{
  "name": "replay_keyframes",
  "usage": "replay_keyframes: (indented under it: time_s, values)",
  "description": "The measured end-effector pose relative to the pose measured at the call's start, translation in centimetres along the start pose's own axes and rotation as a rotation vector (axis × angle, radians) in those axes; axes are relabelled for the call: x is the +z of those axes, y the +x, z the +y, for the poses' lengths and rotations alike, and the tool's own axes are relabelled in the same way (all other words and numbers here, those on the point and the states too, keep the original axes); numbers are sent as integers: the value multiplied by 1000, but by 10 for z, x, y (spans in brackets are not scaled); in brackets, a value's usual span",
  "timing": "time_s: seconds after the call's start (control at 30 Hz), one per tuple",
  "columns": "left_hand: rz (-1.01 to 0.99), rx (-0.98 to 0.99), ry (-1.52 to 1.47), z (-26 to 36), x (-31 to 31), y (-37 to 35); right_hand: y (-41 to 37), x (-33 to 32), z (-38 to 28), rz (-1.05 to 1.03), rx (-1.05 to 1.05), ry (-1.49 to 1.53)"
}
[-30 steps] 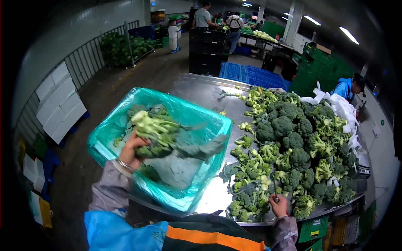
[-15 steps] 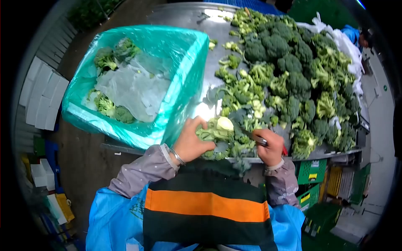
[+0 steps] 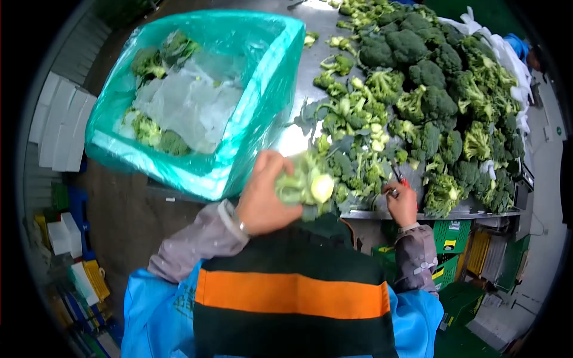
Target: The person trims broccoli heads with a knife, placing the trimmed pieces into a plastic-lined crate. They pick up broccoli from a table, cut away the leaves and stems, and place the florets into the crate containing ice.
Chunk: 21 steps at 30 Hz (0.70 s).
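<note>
My left hand (image 3: 267, 197) is closed round a broccoli head (image 3: 305, 185), whose pale cut stem end faces up and to the right. It is held above the table's near edge, slightly blurred. My right hand (image 3: 403, 204) is closed on a small knife (image 3: 394, 173), mostly hidden by the fingers, with red showing near the grip. Loose broccoli pieces and leaves (image 3: 358, 119) lie just beyond both hands. Left of them stands a crate lined with a green plastic bag (image 3: 271, 71), holding several broccoli heads (image 3: 146, 128) and a sheet of clear film (image 3: 188, 110).
A large heap of broccoli (image 3: 430, 77) covers the right of the metal table (image 3: 313, 65), with white plastic (image 3: 507, 59) behind it. Green crates (image 3: 452, 235) stand below the table at right. White boxes (image 3: 65, 122) are stacked at left. Another person's blue sleeve (image 3: 516, 45) shows far right.
My left hand has lifted the broccoli head nearer to me and turned its stem. My right hand has drawn away to the right with the knife. The view has shifted slightly.
</note>
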State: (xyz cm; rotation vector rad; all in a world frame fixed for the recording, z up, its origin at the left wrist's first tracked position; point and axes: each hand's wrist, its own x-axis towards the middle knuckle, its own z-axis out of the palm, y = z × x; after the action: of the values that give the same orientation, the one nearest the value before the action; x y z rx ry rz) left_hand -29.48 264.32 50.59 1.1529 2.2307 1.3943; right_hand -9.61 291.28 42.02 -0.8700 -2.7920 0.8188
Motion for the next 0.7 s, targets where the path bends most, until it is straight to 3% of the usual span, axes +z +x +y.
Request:
replay_keyframes:
  time_s: [0.03, 0.07, 0.1, 0.13, 0.2, 0.33, 0.53, 0.57, 0.67, 0.7]
  values:
    - [44, 3, 36, -1, 3, 3, 4, 2, -12, 181, -238, 136]
    - [100, 17, 39, -2, 7, 7, 1, -5, -27, -17, 126, 255]
    - [109, 74, 80, -6, 7, 14, 4, -14, -54, -49, 96, 389]
    - [113, 120, 115, -9, 8, 17, 4, -11, -70, -32, 1, 564]
    - [112, 114, 125, -7, 8, 23, 8, -3, -87, -23, -287, 636]
    - [81, 127, 88, -12, 15, 28, 23, 11, -128, 31, -433, 696]
    - [14, -181, 149, -23, 29, 26, 21, 37, -134, -103, -81, 600]
    - [11, -194, 182, -25, 31, 26, 17, 44, -129, 11, -225, 533]
    - [64, -230, 296, -42, 36, 26, 2, 21, -137, -180, 44, 1015]
    - [70, -298, 326, -45, 34, 29, -3, -5, -140, -219, 5, 1114]
